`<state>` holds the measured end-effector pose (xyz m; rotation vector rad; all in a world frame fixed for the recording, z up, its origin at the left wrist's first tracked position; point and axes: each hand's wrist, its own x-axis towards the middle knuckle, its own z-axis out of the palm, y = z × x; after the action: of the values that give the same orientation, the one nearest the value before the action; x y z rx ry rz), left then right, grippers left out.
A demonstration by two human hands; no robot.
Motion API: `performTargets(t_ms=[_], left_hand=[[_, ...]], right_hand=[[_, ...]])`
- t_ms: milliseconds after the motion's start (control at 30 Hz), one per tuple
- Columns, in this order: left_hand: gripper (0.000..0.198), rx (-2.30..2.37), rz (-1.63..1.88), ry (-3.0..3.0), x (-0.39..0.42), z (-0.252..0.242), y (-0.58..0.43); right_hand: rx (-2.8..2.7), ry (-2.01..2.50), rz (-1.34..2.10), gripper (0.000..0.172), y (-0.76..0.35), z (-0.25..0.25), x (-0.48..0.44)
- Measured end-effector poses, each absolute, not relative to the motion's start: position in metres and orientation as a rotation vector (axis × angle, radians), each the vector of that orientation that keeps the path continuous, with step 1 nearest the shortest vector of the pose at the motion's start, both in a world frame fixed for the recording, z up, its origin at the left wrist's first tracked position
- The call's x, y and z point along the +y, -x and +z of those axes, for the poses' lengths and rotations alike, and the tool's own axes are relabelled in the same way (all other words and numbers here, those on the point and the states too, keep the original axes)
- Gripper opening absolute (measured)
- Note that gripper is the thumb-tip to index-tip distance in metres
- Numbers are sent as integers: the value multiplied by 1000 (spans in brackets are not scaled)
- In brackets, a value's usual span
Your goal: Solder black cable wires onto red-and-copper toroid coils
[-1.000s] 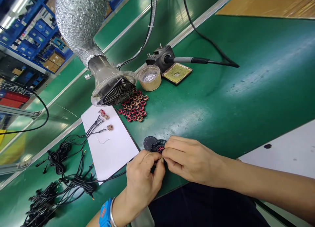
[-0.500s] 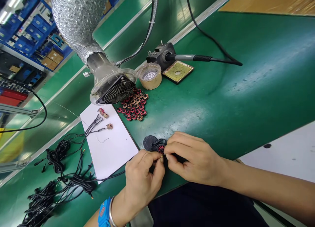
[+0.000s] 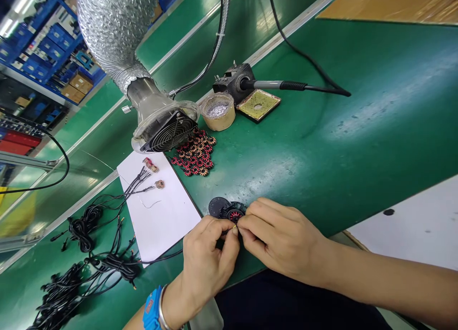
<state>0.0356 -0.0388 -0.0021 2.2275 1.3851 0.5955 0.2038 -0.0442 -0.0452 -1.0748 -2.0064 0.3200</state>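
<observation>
My left hand (image 3: 207, 260) and my right hand (image 3: 282, 237) meet fingertip to fingertip at the near edge of the green bench. Both pinch at a small red and copper wound coil (image 3: 234, 216) that sits in a black round holder (image 3: 223, 208). A thin black wire (image 3: 161, 258) runs from under my left fingers toward the cable bundles on the left. What exactly each fingertip grips is hidden by the fingers. A blue watch and a metal bangle are on my left wrist.
A pile of red and copper coils (image 3: 195, 153) lies under the fume extractor fan (image 3: 166, 129) on its foil duct. A white sheet (image 3: 159, 208) carries wired coils. Behind stand a solder pot (image 3: 217, 111), a soldering iron holder (image 3: 234, 81), a yellow sponge tray (image 3: 258, 105). Black cable bundles (image 3: 82, 272) lie left.
Both hands stay pinched at the coil; the right hand's fingers shifted slightly, first up, then back down toward the left thumb. The view wobbled a little.
</observation>
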Motion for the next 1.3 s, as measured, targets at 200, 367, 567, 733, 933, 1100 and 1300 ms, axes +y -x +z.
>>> performTargets(t_ms=[200, 367, 567, 733, 933, 1100, 1300], left_hand=[[11, 1385, 548, -2177, -39, 0, -35], [12, 1381, 517, -2143, -39, 1, -34], [12, 1360, 496, -2115, -38, 0, -34], [14, 1358, 509, -2086, -39, 0, -35], [15, 1363, 568, -2091, -39, 0, -37], [12, 1367, 610, -2118, -38, -2, -38], [11, 1377, 635, -2176, -39, -5, -37]], right_hand=[[-2041, 1039, 402, 26, -204, -46, -44], [-2061, 995, 496, 27, -206, -43, -40], [-2144, 935, 437, 29, -208, -41, -37], [-2113, 899, 301, 31, -205, -46, -36], [-1985, 914, 315, 25, -199, -55, -32], [-1927, 962, 284, 26, -197, -55, -32], [-1937, 991, 282, 25, -196, -58, -31]])
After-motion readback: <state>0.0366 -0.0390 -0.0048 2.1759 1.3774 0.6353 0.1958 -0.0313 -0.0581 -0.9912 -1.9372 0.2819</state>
